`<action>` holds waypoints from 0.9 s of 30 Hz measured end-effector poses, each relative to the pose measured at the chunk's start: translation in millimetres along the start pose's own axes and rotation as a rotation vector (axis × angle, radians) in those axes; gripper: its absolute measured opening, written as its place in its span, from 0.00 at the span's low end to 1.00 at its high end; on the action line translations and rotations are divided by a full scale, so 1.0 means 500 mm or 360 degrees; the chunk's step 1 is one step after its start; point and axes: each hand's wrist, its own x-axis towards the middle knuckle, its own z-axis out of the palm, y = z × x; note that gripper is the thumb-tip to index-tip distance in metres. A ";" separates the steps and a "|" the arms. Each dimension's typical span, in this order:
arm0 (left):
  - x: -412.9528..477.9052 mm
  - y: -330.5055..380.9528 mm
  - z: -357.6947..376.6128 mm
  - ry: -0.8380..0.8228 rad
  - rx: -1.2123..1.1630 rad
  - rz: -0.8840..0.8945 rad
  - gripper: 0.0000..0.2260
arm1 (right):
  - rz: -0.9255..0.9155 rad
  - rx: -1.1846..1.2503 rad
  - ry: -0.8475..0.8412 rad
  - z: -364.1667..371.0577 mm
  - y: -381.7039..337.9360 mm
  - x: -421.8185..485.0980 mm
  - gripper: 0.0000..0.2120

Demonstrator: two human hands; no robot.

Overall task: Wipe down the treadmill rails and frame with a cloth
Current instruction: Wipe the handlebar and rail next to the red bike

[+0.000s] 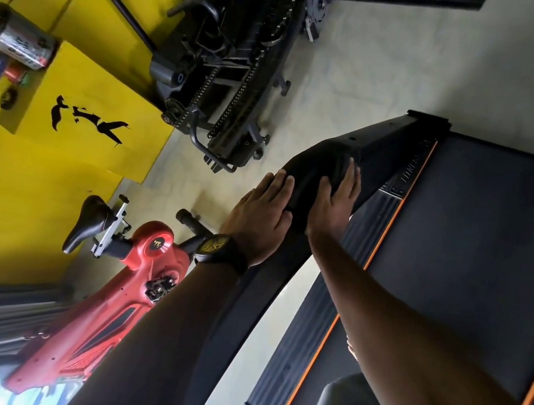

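Your dark black cloth (pixel 320 172) lies bunched over the matt black treadmill frame arm (pixel 386 133). Your right hand (pixel 334 205) is flat on it and your left hand (pixel 258 216) is at its edge. Alongside run the ribbed, orange-edged side rail (pixel 367 227) and the grey belt (pixel 481 241).

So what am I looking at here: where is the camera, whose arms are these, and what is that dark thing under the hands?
There is no robot here. A person wears one camera on their head, so you look down along their own arms, and the view is tilted. The left hand, with a black wristwatch, and the right hand both lie flat with straight fingers, pressing a black cloth onto the treadmill's black sloping frame rail. To the right is the dark running belt with orange stripes. At the left stands a red exercise bike before a yellow wall.
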 end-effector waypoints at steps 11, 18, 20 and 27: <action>0.002 -0.001 0.000 0.0010 0.0037 0.0018 0.27 | 0.0005 0.0045 0.0094 0.002 0.022 -0.007 0.26; 0.004 -0.003 0.000 0.0001 0.0035 0.0067 0.28 | 0.0187 0.0131 0.0101 0.000 0.036 -0.033 0.27; 0.004 -0.003 0.001 0.0002 0.0038 0.0060 0.28 | 0.0230 0.0153 0.0108 0.003 0.048 -0.003 0.26; 0.005 0.003 0.000 0.0008 0.0038 0.0075 0.28 | 0.0411 0.0174 0.0052 0.005 0.065 -0.038 0.29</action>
